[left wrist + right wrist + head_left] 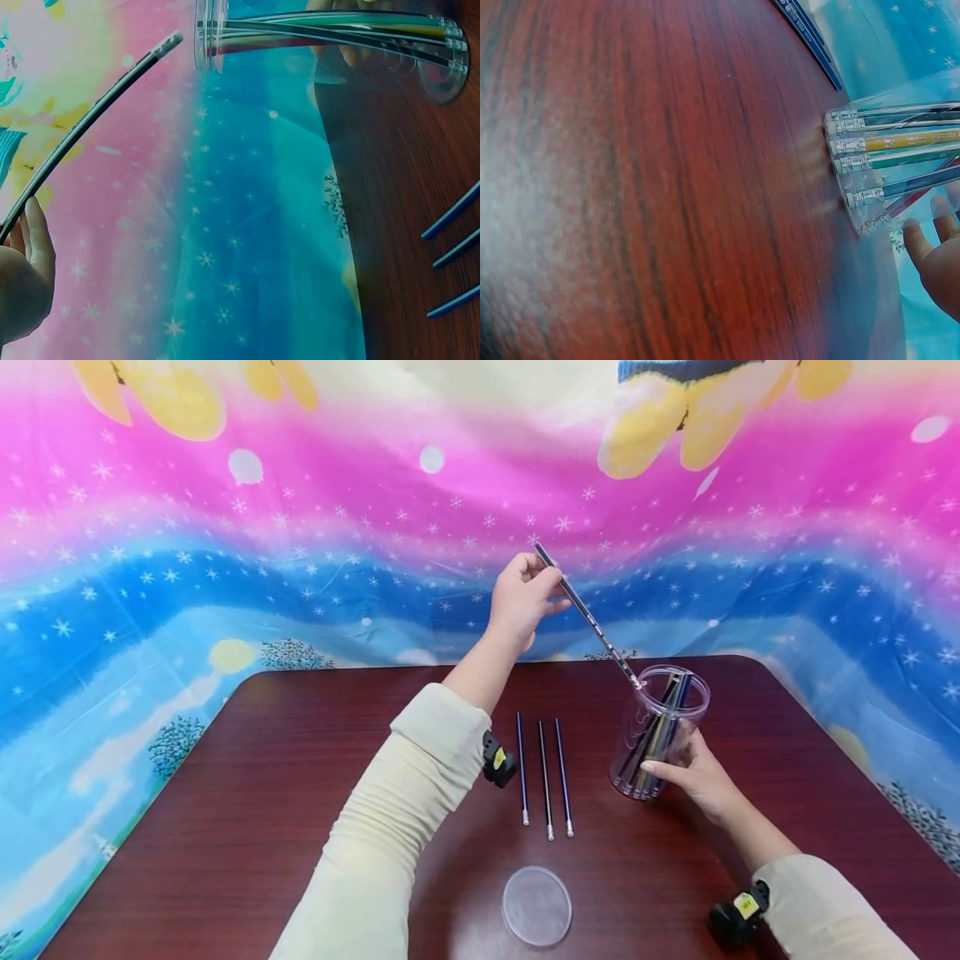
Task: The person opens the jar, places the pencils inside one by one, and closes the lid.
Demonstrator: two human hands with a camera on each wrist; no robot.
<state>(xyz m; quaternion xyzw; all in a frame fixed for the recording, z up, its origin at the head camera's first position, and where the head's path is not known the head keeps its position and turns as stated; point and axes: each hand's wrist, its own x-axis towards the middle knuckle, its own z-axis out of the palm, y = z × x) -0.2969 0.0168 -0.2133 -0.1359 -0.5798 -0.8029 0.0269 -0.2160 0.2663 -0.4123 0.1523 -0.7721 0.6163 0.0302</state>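
Observation:
My left hand (pixel 521 597) pinches a dark pencil (pixel 588 617) near its upper end. The pencil slants down to the right, its eraser end at the rim of a clear plastic jar (pixel 624 747). In the left wrist view a small gap shows between that eraser (pixel 174 37) and the jar's mouth. My right hand (pixel 697 777) grips the jar's right side, thumb across the front. Several pencils (pixel 658 731) of different colours stand inside, eraser ends down, as the right wrist view shows with a yellow pencil (pixel 907 141) among them.
Three dark pencils lie side by side on the brown table (pixel 315 827), the middle pencil (pixel 545 777) among them, eraser ends toward me. A round clear lid (pixel 537 907) lies nearer the front. Behind the table hangs a patterned cloth (pixel 420 527).

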